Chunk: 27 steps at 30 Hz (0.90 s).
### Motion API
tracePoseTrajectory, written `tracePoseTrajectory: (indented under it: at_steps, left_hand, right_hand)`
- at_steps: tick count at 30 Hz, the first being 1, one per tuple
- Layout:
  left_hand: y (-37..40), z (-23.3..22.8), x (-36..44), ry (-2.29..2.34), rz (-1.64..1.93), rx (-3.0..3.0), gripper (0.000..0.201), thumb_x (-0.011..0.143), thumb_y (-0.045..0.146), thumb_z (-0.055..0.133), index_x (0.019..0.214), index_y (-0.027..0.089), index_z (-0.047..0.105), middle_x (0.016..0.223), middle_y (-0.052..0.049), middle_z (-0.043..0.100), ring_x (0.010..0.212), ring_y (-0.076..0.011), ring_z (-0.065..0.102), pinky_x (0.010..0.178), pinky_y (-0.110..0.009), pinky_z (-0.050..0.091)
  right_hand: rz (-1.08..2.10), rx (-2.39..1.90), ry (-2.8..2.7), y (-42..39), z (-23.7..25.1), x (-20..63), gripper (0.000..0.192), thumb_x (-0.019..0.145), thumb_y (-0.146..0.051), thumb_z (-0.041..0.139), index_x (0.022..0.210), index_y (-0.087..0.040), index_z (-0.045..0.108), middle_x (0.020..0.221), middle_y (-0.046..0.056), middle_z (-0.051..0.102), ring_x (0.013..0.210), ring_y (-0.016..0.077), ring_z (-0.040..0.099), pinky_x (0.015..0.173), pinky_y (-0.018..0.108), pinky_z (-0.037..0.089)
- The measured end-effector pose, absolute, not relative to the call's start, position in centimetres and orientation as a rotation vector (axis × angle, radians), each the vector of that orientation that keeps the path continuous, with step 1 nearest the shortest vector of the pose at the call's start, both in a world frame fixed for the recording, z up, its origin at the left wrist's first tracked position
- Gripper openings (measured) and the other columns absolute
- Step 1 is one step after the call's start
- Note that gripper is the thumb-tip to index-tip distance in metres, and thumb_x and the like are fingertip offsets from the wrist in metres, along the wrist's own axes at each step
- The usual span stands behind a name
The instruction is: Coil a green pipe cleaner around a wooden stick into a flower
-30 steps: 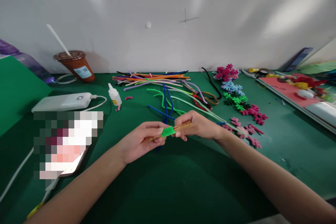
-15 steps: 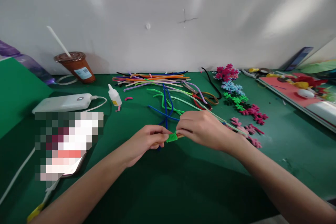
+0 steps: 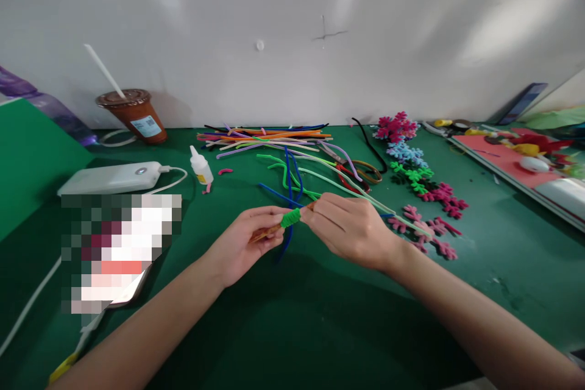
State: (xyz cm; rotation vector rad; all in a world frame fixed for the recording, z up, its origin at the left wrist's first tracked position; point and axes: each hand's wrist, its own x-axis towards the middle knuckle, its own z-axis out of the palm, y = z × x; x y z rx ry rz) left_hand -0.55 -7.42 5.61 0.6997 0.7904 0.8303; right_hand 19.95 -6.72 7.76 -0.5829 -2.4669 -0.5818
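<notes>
A thin brown stick (image 3: 267, 233) with a bright green pipe cleaner coil (image 3: 290, 217) wound around it is held between both hands above the green table (image 3: 292, 329). My left hand (image 3: 247, 244) pinches the stick's left part. My right hand (image 3: 350, 228) grips the stick's right end, fingertips touching the green coil; the stick's right part is hidden under this hand. A blue pipe cleaner (image 3: 287, 244) lies on the table just below the hands.
A pile of coloured pipe cleaners (image 3: 269, 137) lies behind the hands, with scissors (image 3: 354, 172) to its right. Pipe-cleaner flowers (image 3: 423, 192) sit at right. A glue bottle (image 3: 200, 165), power bank (image 3: 112, 178), phone (image 3: 121, 250) and drink cup (image 3: 133, 114) stand at left.
My right hand rolled over the stick's right end, covering it, and both hands rose slightly. The green coil tilted up to the right.
</notes>
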Motion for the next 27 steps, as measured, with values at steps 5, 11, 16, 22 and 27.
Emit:
tracePoseTrajectory:
  at_steps: [5,11,16,22,27]
  left_hand:
    - [-7.5,5.7,-0.4,0.647,0.798,0.661,0.010,0.078,0.016,0.061,0.079,0.011,0.069,0.064,0.000,0.041,0.058,-0.0076,0.035,0.051,-0.019,0.032]
    - [-7.0,5.6,-0.9,0.819,0.822,0.863,0.010,0.080,0.021,0.065,0.085,0.013,0.069,0.064,0.002,0.042,0.059,-0.0063,0.036,0.054,-0.020,0.031]
    - [-6.6,4.9,-1.1,0.913,0.791,1.068,0.022,0.078,0.031,0.069,0.093,0.015,0.068,0.064,0.003,0.045,0.058,-0.0068,0.036,0.052,-0.022,0.027]
    - [-6.2,5.4,-1.3,1.064,0.743,1.394,0.033,0.081,0.039,0.062,0.103,0.014,0.068,0.075,-0.004,0.063,0.063,-0.0120,0.048,0.059,-0.026,0.038]
    - [-6.4,5.7,-1.3,1.274,0.836,1.633,0.026,0.080,0.040,0.063,0.091,0.018,0.071,0.078,-0.005,0.069,0.071,-0.0177,0.061,0.066,-0.027,0.045]
  right_hand:
    - [-0.761,-0.333,-2.406,-6.6,8.3,20.3,0.016,0.085,-0.010,0.059,0.070,-0.015,0.062,0.064,0.000,0.052,0.065,0.0126,0.047,0.055,0.026,0.040]
    - [-0.779,-0.547,-2.393,-6.6,8.1,20.0,0.007,0.085,-0.014,0.061,0.081,-0.016,0.066,0.074,0.001,0.061,0.070,0.0146,0.050,0.059,0.029,0.040]
    - [-0.469,-0.724,-2.514,-6.3,7.5,19.3,0.019,0.092,-0.023,0.051,0.101,-0.014,0.066,0.087,0.007,0.065,0.081,0.0187,0.055,0.066,0.034,0.038]
    - [-0.057,-0.792,-2.522,-4.9,6.8,20.5,0.014,0.090,-0.023,0.055,0.093,-0.016,0.067,0.087,0.006,0.065,0.085,0.0179,0.056,0.073,0.032,0.040]
    - [-0.047,-0.755,-2.594,-3.7,6.4,21.6,0.013,0.089,-0.020,0.054,0.091,-0.014,0.066,0.085,0.008,0.064,0.085,0.0196,0.055,0.076,0.034,0.043]
